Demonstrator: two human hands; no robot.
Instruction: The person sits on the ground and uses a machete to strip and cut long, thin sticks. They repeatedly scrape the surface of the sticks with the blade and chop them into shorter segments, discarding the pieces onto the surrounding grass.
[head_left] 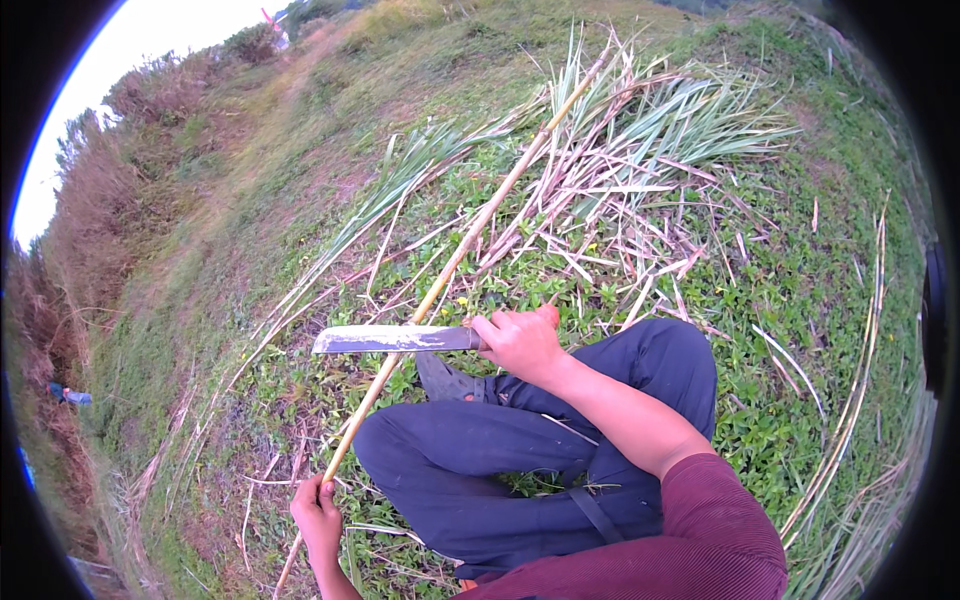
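Note:
A long yellow-brown cane stalk [468, 240] slants from the lower left up to a leafy tip at the top. My left hand [318, 515] is closed around its lower part, beside my knee. In my right hand [520, 342] is a machete [390, 340], gripped by its handle, the end of which shows past my fist. Its broad blade, pale and worn on the face, points left and lies across the stalk from above. Whether the blade touches the stalk I cannot tell.
I sit cross-legged on low green plants, in dark trousers [470, 450]. Beyond the stalk lies a heap of cut long leaves [640, 160], green and dry. Thin bare strips [865, 360] lie at the right. Brown brush [130, 190] rises at the left, near a small blue thing [70, 395].

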